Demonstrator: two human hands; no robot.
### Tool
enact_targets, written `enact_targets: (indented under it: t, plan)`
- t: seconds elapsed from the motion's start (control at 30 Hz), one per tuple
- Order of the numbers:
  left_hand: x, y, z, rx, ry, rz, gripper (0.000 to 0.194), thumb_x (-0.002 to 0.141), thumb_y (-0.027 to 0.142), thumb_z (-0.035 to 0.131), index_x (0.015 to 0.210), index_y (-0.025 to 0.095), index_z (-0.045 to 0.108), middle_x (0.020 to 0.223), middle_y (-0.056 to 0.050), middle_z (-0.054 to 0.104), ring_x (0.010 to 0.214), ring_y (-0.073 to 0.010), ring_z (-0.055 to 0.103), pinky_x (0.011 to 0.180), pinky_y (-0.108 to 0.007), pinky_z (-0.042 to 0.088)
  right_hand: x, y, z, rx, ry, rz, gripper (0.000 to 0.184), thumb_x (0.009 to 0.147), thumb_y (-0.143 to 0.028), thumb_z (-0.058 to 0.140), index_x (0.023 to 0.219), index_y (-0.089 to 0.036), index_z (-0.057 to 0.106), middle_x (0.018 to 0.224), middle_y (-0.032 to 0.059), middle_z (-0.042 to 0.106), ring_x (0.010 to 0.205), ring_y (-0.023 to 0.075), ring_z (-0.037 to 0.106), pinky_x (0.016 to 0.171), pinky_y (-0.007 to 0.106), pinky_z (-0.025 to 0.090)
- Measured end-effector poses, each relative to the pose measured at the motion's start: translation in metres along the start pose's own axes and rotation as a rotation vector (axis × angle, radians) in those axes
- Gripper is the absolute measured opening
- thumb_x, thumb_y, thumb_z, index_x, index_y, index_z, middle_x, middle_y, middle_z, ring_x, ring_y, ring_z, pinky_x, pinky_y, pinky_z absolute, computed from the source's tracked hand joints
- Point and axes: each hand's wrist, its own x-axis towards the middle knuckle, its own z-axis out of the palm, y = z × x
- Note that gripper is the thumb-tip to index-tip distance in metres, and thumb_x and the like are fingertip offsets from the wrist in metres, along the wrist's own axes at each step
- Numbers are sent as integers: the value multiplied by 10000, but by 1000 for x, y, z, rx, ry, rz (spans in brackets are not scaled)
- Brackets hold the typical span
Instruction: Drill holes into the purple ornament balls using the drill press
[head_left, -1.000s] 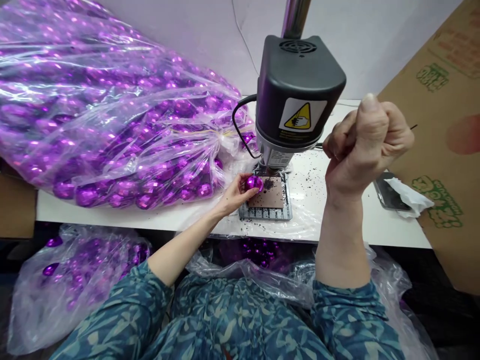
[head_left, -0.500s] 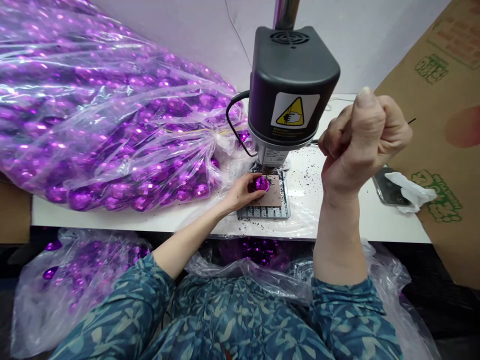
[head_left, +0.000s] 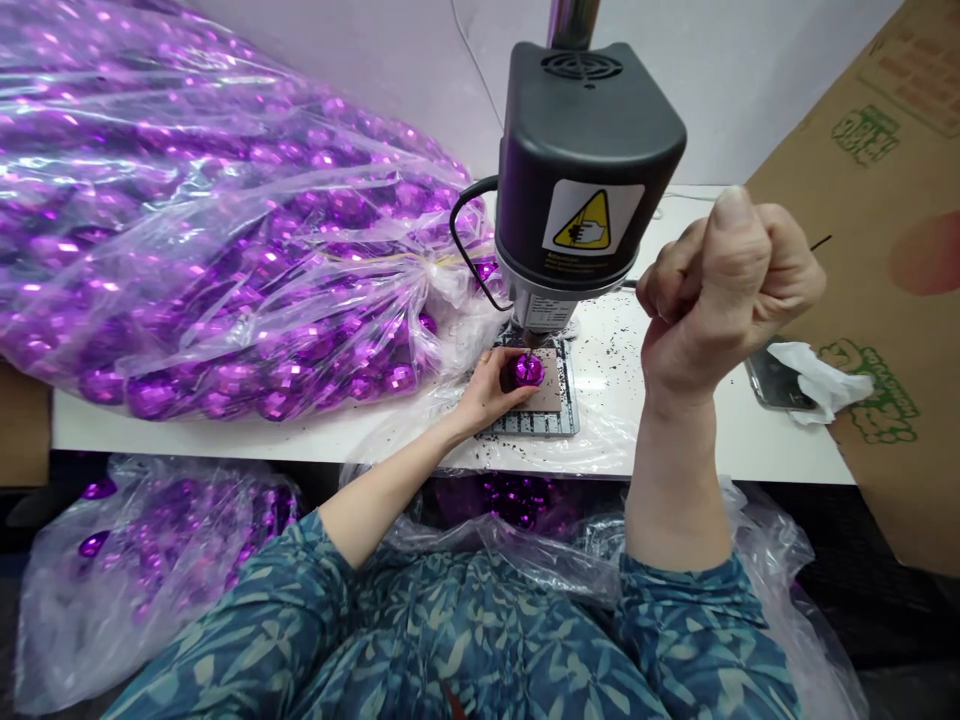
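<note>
1. Person's L hand point(head_left: 489, 392) pinches purple faceted ball point(head_left: 529, 371) btwn thumb & fingers, over brown board point(head_left: 551, 398), directly below drill press point(head_left: 589, 130).
2. R hand point(head_left: 731, 290) in tight fist, R of drill head; can't tell what's inside.
3. Tied clear plastic bag point(head_left: 444, 284) w/ more balls, L on white tbl point(head_left: 772, 455).
</note>
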Motion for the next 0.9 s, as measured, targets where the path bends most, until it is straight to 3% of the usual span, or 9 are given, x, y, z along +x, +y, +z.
enact_targets:
  t: [0.23,0.5,0.77,0.9]
  plan:
    - [0,4,-2,4,-5,-9,548,814,341,888,1272,212,617,1219,-104,681,1169,-282,648,1018,-450,551,-24,1,-3,12,56,-80,567,954,-341,577,582,-171,185,458,-62,199,387,12,288,402,211,271]
    - [-1,0,-1,-3,-4,28,529,838,352,873,1277,225,606,1243,-99,689,1184,-284,640,1016,-448,540,-37,22,-8,19,167,-202,627,883,-386,633,622,-167,106,443,-66,113,354,15,204,378,211,229]
    - [-1,-3,1,-1,4,47,519,847,371,869,1272,226,608,1231,-93,690,1195,-284,637,1032,-452,528,-47,34,-16,3,90,-317,558,903,-336,581,639,-165,120,416,-70,120,349,10,179,363,196,288]
    - [-1,-4,2,-18,14,27,538,834,372,879,1276,225,611,1214,-92,689,1170,-281,642,1013,-447,539,-47,35,-15,17,96,-355,563,890,-307,585,610,-170,116,401,-69,116,333,25,184,346,222,248]
